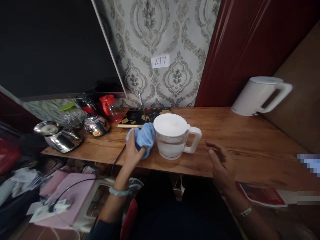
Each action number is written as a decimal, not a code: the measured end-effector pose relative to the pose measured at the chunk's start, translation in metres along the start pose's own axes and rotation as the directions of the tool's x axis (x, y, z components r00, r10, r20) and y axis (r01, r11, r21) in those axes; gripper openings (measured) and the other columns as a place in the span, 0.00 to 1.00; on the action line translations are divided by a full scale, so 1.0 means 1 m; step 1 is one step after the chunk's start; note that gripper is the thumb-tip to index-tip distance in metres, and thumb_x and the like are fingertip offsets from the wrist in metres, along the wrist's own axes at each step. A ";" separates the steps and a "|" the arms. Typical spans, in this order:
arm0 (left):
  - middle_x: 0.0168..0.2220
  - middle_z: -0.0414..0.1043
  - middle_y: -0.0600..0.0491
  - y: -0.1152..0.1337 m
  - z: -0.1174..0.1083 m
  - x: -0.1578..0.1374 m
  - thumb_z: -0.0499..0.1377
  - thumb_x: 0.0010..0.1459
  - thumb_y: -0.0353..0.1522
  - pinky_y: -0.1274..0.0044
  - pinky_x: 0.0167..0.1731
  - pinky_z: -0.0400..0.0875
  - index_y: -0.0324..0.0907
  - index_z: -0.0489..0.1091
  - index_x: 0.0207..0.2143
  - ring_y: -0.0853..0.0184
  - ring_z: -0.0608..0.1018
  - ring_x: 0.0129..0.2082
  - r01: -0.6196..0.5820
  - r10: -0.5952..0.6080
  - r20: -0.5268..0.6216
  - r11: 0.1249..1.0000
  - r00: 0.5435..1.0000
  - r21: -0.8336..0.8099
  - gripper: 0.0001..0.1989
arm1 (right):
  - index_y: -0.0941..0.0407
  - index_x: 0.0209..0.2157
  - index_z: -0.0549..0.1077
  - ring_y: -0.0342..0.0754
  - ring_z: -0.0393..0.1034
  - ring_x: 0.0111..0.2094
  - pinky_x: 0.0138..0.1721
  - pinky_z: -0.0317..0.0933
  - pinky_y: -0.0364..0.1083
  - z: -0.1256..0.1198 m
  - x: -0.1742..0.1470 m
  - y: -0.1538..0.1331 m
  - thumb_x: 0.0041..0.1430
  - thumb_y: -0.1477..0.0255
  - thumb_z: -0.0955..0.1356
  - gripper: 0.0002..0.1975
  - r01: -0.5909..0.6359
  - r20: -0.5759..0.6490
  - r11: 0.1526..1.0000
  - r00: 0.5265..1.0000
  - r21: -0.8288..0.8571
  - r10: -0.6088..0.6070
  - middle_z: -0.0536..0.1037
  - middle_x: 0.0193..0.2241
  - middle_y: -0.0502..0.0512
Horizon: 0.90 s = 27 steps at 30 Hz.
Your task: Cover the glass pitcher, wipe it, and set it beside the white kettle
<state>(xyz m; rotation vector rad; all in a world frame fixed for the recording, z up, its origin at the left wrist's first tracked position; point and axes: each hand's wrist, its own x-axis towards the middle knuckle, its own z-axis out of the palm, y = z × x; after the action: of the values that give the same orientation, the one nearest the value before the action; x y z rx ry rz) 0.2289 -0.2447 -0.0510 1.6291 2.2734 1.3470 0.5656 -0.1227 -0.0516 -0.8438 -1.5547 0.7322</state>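
Observation:
In the middle of the wooden counter stands a glass pitcher [170, 146] with a white lid and a white handle on its right, partly filled with clear liquid. My left hand [135, 146] grips a crumpled blue cloth [147, 135] close to the pitcher's left side; I cannot tell whether the cloth touches the glass. To the right of the handle, my right hand [222, 163] hovers over the counter's front edge with its fingers apart and nothing in them.
Behind the pitcher lies a black panel [127, 116] with gold flowers and a thin spout. A white kettle [257, 96] stands at the right. Metal kettles [63, 141], a red-lidded jug [113, 110] and a green-lidded pot [67, 108] line the left. A black cord [118, 156] crosses the front edge.

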 end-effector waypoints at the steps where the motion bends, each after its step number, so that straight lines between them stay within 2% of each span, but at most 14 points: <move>1: 0.72 0.55 0.37 0.000 0.012 0.006 0.63 0.57 0.44 0.53 0.70 0.54 0.43 0.49 0.73 0.47 0.57 0.73 -0.008 0.008 0.001 1.000 1.000 0.028 0.46 | 0.51 0.48 0.78 0.57 0.76 0.51 0.51 0.72 0.57 0.000 0.004 0.004 0.67 0.62 0.67 0.13 0.013 -0.004 1.000 1.000 -0.028 -0.013 0.81 0.48 0.61; 3: 0.72 0.56 0.38 0.004 0.033 0.013 0.65 0.55 0.40 0.52 0.69 0.55 0.43 0.54 0.71 0.45 0.59 0.72 -0.018 0.013 0.042 0.993 0.999 0.116 0.44 | 0.51 0.48 0.78 0.58 0.75 0.52 0.52 0.72 0.58 0.000 0.009 0.014 0.67 0.61 0.67 0.14 0.037 -0.001 0.997 0.999 -0.067 -0.037 0.80 0.49 0.61; 5: 0.71 0.57 0.37 0.011 0.048 0.015 0.65 0.54 0.37 0.50 0.68 0.56 0.42 0.62 0.66 0.42 0.60 0.71 -0.020 -0.004 0.092 0.965 0.996 0.261 0.38 | 0.51 0.49 0.77 0.58 0.74 0.54 0.54 0.70 0.60 0.002 0.013 0.025 0.66 0.60 0.67 0.15 0.035 0.016 0.997 0.999 -0.075 -0.034 0.79 0.51 0.62; 9: 0.68 0.61 0.34 0.029 0.056 0.014 0.61 0.59 0.35 0.50 0.60 0.63 0.38 0.72 0.53 0.40 0.68 0.63 -0.053 -0.043 0.188 0.879 0.981 0.474 0.20 | 0.51 0.54 0.75 0.58 0.74 0.55 0.56 0.69 0.61 0.018 0.022 0.043 0.64 0.55 0.69 0.21 -0.048 0.077 0.998 0.996 0.039 0.045 0.78 0.56 0.63; 12: 0.60 0.70 0.35 0.037 0.054 0.011 0.58 0.61 0.32 0.53 0.55 0.67 0.39 0.74 0.47 0.45 0.73 0.54 -0.086 -0.029 0.212 0.855 0.977 0.512 0.13 | 0.51 0.51 0.75 0.57 0.76 0.49 0.51 0.71 0.58 0.035 0.030 0.045 0.60 0.52 0.71 0.23 -0.121 0.138 0.970 0.986 0.209 0.093 0.81 0.50 0.61; 15: 0.54 0.73 0.37 0.035 0.054 0.004 0.57 0.59 0.30 0.56 0.54 0.69 0.41 0.75 0.44 0.47 0.75 0.51 -0.046 -0.040 0.161 0.867 0.986 0.496 0.11 | 0.52 0.42 0.77 0.53 0.76 0.39 0.42 0.73 0.53 0.051 0.039 0.041 0.56 0.50 0.73 0.21 -0.195 0.191 0.928 0.972 0.319 0.138 0.82 0.37 0.56; 18: 0.49 0.74 0.40 0.027 0.054 -0.004 0.58 0.57 0.31 0.58 0.52 0.71 0.42 0.75 0.40 0.50 0.76 0.49 -0.005 -0.030 0.091 0.933 0.995 0.359 0.10 | 0.53 0.33 0.76 0.49 0.71 0.29 0.32 0.69 0.48 0.060 0.048 0.037 0.50 0.49 0.75 0.22 -0.269 0.221 0.901 0.954 0.340 0.201 0.78 0.26 0.51; 20: 0.44 0.76 0.44 0.023 0.052 -0.010 0.59 0.54 0.32 0.61 0.50 0.73 0.44 0.74 0.36 0.53 0.77 0.46 0.024 -0.031 0.031 0.981 0.999 0.193 0.07 | 0.54 0.27 0.74 0.46 0.66 0.24 0.27 0.64 0.46 0.063 0.053 0.037 0.46 0.48 0.76 0.23 -0.312 0.248 0.895 0.939 0.320 0.239 0.74 0.21 0.49; 22: 0.38 0.76 0.48 0.022 0.050 -0.017 0.61 0.52 0.35 0.63 0.48 0.74 0.45 0.73 0.32 0.55 0.78 0.43 0.087 -0.087 -0.043 0.996 0.995 -0.002 0.05 | 0.54 0.23 0.71 0.44 0.61 0.22 0.24 0.59 0.45 0.065 0.056 0.037 0.45 0.48 0.76 0.24 -0.333 0.270 0.892 0.929 0.306 0.255 0.69 0.18 0.47; 24: 0.35 0.76 0.51 0.027 0.045 -0.025 0.63 0.50 0.39 0.65 0.46 0.74 0.44 0.73 0.32 0.57 0.78 0.40 0.196 -0.220 -0.103 0.959 0.970 -0.204 0.09 | 0.53 0.21 0.68 0.43 0.58 0.22 0.25 0.57 0.44 0.066 0.057 0.037 0.46 0.48 0.75 0.24 -0.338 0.282 0.889 0.925 0.309 0.254 0.66 0.18 0.46; 27: 0.36 0.77 0.50 0.046 0.036 -0.035 0.65 0.51 0.45 0.68 0.44 0.74 0.41 0.75 0.38 0.60 0.78 0.38 0.321 -0.439 -0.136 0.804 0.888 -0.501 0.18 | 0.53 0.21 0.67 0.43 0.57 0.22 0.25 0.56 0.44 0.068 0.055 0.038 0.48 0.48 0.75 0.24 -0.342 0.269 0.888 0.926 0.308 0.264 0.64 0.18 0.45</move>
<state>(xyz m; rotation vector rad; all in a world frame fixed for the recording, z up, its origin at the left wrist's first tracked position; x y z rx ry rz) 0.2962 -0.2469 -0.0585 0.8324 2.0043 1.8627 0.4980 -0.0560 -0.0627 -0.7633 -1.4346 1.3311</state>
